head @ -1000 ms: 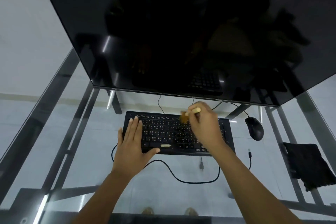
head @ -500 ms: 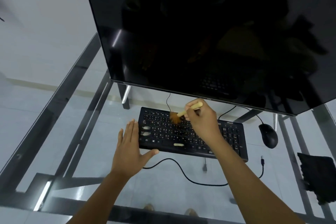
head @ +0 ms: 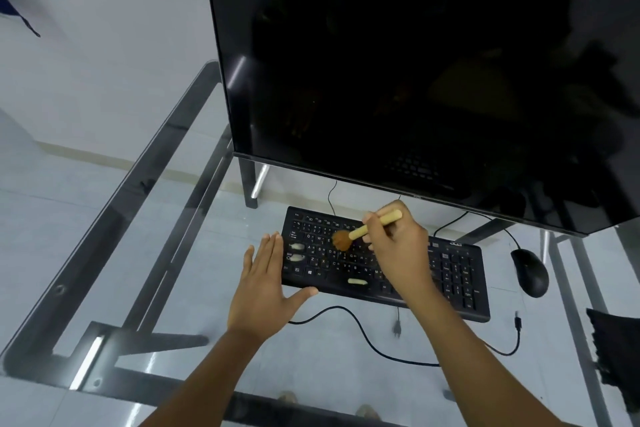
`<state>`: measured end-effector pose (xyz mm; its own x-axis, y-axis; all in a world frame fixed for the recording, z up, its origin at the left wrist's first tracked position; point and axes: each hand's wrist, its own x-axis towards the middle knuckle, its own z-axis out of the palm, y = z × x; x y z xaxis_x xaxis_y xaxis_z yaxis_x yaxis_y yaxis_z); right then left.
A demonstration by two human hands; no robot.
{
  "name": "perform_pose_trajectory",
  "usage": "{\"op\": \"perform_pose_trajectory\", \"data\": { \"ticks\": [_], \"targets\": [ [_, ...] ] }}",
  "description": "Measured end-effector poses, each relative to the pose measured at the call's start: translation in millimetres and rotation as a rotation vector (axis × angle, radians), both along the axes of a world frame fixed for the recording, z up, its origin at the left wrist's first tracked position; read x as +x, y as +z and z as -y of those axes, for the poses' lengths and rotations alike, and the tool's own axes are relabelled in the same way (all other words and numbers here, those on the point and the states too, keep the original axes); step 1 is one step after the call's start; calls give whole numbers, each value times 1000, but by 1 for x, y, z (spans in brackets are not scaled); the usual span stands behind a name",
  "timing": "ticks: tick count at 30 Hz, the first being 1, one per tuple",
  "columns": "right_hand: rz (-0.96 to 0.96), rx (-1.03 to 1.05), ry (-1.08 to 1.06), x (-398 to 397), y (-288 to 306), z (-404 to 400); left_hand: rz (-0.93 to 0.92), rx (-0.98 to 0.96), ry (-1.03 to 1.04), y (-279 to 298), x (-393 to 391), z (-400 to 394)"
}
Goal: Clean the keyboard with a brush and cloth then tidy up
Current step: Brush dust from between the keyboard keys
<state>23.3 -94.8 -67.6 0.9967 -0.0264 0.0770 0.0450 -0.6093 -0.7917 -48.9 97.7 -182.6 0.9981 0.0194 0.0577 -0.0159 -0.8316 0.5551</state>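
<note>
Head view, one moment, contents as follows
Keyboard [head: 398, 274]: black, flat on the glass counter [head: 194, 305] just in front of the monitor [head: 415, 62]; its cable [head: 363, 336] loops toward the viewer. Pale smudges or crumbs sit on the left keys and near the space bar, so cleaning looks unfinished
Brush [head: 360, 230]: pale wooden handle, brown bristle head resting on the upper-left letter rows, handle tilted up and right, an angle that lets the bristles reach between keys
Right hand [head: 398, 253]: fingers curled round the brush handle in a pen-like pinch, which suits light sweeping
Left hand [head: 266, 284]: fingers straight and together, holding nothing, palm down at the keyboard's left end, thumb tip by its front edge; probably there to steady the board against the strokes
Cloth [head: 616, 357]: dark, folded, at the counter's right edge, well apart from the keyboard, unused, likely kept for the wipe
Mouse [head: 530, 272]: black, just right of the keyboard
</note>
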Motion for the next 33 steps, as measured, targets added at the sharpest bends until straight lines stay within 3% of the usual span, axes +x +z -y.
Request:
{"op": "perform_pose_trajectory", "data": {
  "ticks": [3, 6, 10, 12, 14, 16, 18, 20, 22, 24, 26, 30, 33],
  "targets": [
    [-158, 185, 76, -13, 3, -20, 15, -5, 8, -1, 0, -1],
    [-283, 182, 243, -31, -8, -44, -1, -8, 0, -3, -1, -1],
    [-93, -50, 127, -15, -7, -25, 12, -19, 14, 0, 0, 0],
    [-22, -42, 37, -7, -2, -14, 9, -21, 22, 1, 0, 0],
    [-105, 43, 97, -6, -1, -17, 17, -37, 34, 1, -1, -1],
    [-202, -12, 202, -4, -2, -22, 20, -42, 37, 3, -1, 0],
    [-112, -136, 165, 10, 1, -20, 11, -44, 29, 4, -1, 1],
    [29, -114, 52, 25, 12, -21, 10, -47, 33, 3, 0, 0],
    [-34, 18, 70, 35, 16, -28, 17, -42, 29, 4, 0, 0],
    [-168, 6, 168, 36, 12, -41, 22, -35, 29, 3, -1, -1],
    [-97, -175, 196, 38, 5, -45, 10, -31, 12, 3, -1, 1],
    [-66, -76, 180, 43, 7, -59, 14, -26, 20, 0, 1, -1],
    [-57, -199, 237, 39, 6, -68, 14, -32, 26, -1, 0, -2]
  ]
}}
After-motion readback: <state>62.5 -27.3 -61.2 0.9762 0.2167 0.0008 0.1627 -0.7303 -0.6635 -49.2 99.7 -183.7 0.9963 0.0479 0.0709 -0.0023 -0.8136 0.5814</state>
